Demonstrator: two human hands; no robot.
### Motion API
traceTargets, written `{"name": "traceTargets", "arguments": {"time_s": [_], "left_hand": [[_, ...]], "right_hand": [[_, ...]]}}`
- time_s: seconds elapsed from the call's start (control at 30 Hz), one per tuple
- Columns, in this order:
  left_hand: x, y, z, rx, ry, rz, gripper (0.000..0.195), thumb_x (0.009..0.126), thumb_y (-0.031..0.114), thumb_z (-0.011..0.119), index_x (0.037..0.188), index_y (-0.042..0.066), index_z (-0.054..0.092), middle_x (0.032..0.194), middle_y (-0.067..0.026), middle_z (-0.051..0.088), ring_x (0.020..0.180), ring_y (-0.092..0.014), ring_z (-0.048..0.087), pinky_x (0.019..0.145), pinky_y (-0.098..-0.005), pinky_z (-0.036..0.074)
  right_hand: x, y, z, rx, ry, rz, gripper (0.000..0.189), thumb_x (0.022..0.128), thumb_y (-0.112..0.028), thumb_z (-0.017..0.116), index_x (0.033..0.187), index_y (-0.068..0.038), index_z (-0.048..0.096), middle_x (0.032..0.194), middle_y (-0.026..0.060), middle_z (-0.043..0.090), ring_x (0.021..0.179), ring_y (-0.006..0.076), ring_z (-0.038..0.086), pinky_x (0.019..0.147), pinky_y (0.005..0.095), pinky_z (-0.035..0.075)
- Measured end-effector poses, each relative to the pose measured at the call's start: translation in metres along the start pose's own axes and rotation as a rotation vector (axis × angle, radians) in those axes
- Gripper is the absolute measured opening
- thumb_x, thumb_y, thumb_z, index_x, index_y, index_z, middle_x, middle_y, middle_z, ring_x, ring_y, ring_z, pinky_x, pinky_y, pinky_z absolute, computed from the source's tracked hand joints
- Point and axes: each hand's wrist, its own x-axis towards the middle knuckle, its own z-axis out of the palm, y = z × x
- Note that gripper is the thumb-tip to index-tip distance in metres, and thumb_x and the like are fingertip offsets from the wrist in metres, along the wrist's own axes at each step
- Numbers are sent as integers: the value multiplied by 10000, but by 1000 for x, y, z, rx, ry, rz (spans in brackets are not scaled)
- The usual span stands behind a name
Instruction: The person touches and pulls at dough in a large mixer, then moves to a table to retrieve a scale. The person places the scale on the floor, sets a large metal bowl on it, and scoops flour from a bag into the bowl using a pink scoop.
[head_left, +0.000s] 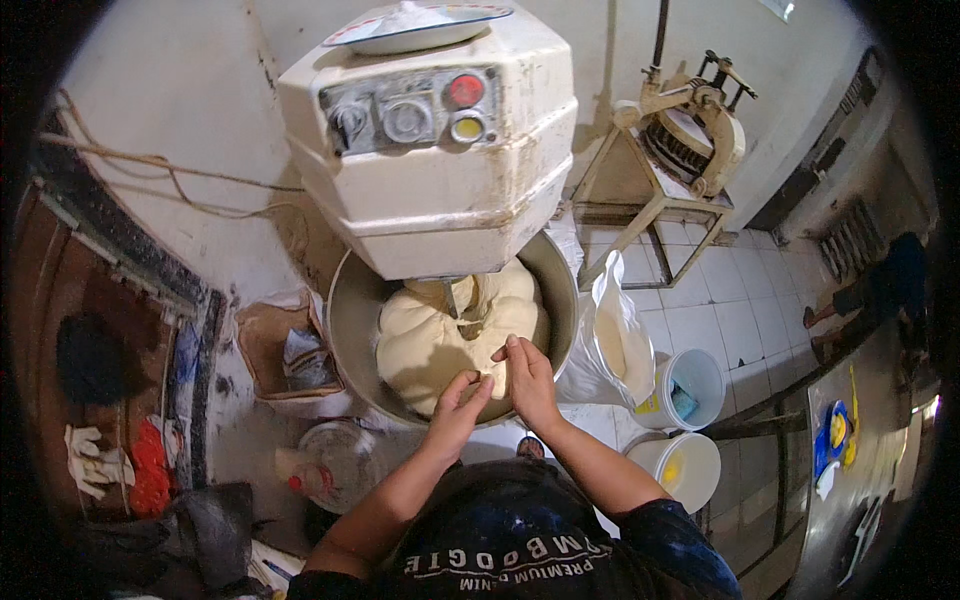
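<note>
A large mass of pale dough (420, 360) lies in lobes inside the round steel bowl (349, 330) of a spiral dough mixer (427, 187). The mixer's metal hook (450, 298) stands in the dough. Above the near side of the bowl, my left hand (461, 412) and my right hand (531, 386) are close together. Between their fingertips a small piece of dough (495, 375) appears pinched; its edges blend with the dough behind it. The left thumb and fingers curl inward, and the right fingers point up and left.
On the mixer head sits an enamel plate (427, 34) of white powder. An open sack (611, 345) and two plastic buckets (694, 390) stand right, with a dough divider (690, 135) behind. A carton (285, 352) is left. Another person (885, 289) stands far right, beyond a table (862, 450).
</note>
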Motion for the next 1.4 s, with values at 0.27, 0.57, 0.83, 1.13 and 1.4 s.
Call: {"name": "traceTargets", "arguments": {"time_s": [0.27,0.57,0.83,1.13,1.4], "left_hand": [[5,0,-1,-277,-19,0,129,874,197,540,893,71,517,916,-18,553,872,-129,542,790,-312,471],[12,0,-16,-103,37,85,103,870,180,546,863,78,547,884,-5,580,789,-92,532,684,-234,438],[12,-1,-55,54,170,-34,475,890,463,408,1091,58,554,1059,-70,571,1010,-187,501,886,-309,359],[-30,15,-123,-85,156,-62,353,910,324,450,1135,60,518,1083,-58,564,992,-147,513,868,-290,375],[-66,6,-172,-98,254,-39,344,911,301,451,1133,46,512,1076,-78,563,996,-160,516,889,-296,377]], "right_hand": [[29,45,-17,9,-56,-84,537,915,-318,421,1349,-59,240,1268,154,380,944,223,520,817,300,427],[-1,19,-13,420,-416,335,475,910,-354,431,1219,7,443,1112,109,527,983,181,506,799,289,427],[16,-15,-57,-443,-298,85,417,912,-326,415,934,69,546,885,186,600,789,244,536,753,316,413],[43,-141,-69,642,-1539,-641,393,826,-329,554,959,41,573,743,206,589,651,289,602,582,407,471],[70,70,18,-796,-343,-148,322,788,-222,584,1087,-105,571,936,193,613,846,339,592,759,404,466]]}}
